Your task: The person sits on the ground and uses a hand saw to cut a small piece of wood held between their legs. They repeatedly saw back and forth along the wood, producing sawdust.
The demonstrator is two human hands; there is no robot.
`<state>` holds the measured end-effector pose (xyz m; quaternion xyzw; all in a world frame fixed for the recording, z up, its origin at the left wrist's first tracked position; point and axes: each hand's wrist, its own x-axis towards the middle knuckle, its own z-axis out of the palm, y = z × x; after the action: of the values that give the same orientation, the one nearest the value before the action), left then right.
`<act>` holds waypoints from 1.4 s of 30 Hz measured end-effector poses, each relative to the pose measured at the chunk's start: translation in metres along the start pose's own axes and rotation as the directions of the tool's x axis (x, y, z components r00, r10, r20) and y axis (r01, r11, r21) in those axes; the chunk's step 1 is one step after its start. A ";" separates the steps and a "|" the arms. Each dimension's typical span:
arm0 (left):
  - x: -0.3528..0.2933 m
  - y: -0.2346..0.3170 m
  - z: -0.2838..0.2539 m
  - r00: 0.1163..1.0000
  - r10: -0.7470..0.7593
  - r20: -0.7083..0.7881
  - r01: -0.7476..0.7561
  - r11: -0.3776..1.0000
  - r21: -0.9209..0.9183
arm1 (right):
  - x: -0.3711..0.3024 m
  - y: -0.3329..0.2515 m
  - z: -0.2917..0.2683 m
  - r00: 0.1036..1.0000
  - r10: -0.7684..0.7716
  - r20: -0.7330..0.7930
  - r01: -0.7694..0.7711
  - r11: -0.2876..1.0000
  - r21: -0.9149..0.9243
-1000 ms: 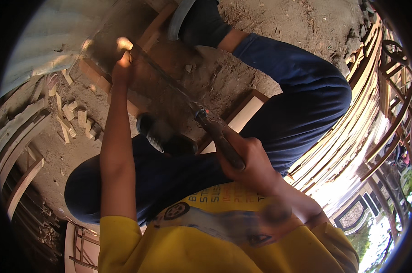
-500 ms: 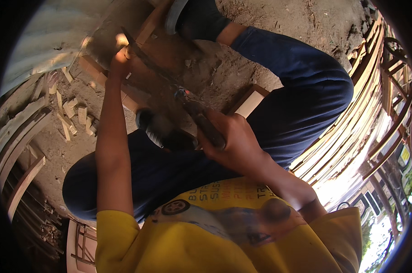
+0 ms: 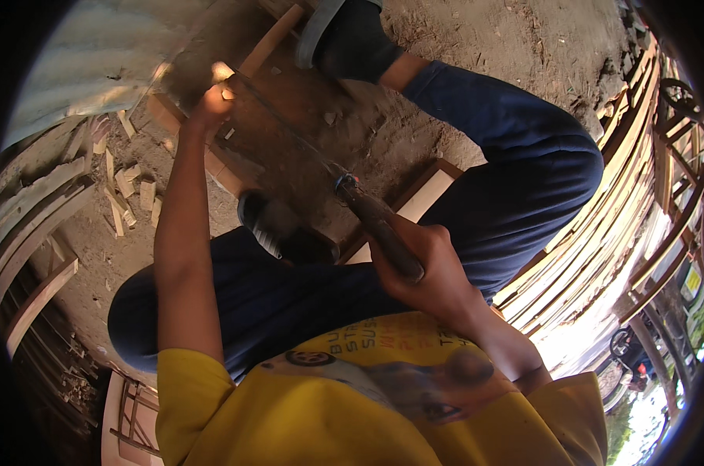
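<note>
My right hand (image 3: 428, 268) grips the wooden handle (image 3: 377, 224) of a long thin blade (image 3: 290, 132) that points away from me toward the upper left. My left hand (image 3: 208, 105) reaches out and pinches a small pale piece of wood (image 3: 222, 73) held on a dark wooden block (image 3: 290, 97). The blade's tip lies right beside that piece. I sit on the dirt ground in blue trousers, knees spread on either side of the block.
Pale wood chips (image 3: 134, 186) lie scattered on the dirt at left. A flat light board (image 3: 426, 194) rests by my right leg. Stacked wooden slats (image 3: 639, 202) curve along the right, more planks (image 3: 33, 210) lie at left. My shoes (image 3: 278, 229) sit near the block.
My right hand moved the blade forward along the block, then drew it back toward my body. My left hand stayed on the small piece of wood.
</note>
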<state>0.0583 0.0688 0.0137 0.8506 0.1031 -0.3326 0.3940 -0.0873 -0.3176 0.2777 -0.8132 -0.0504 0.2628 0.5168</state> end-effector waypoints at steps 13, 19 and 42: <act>-0.015 -0.003 0.074 0.736 0.355 -0.576 -0.048 0.877 0.478 | -0.032 -0.030 -0.005 0.992 0.126 -0.014 -0.127 0.989 -0.076; -0.018 0.016 0.082 0.741 0.379 -0.554 -0.098 0.878 0.468 | 0.017 -0.011 0.006 0.999 0.042 -0.025 -0.045 0.987 -0.157; -0.017 0.016 0.082 0.760 0.182 -0.625 -0.019 0.966 0.258 | 0.030 0.010 0.019 0.999 0.015 0.033 -0.005 0.958 -0.287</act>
<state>0.0133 -0.0012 -0.0041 0.9577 0.1455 -0.0091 0.2481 -0.0730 -0.2958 0.2520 -0.8752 -0.0929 0.2692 0.3912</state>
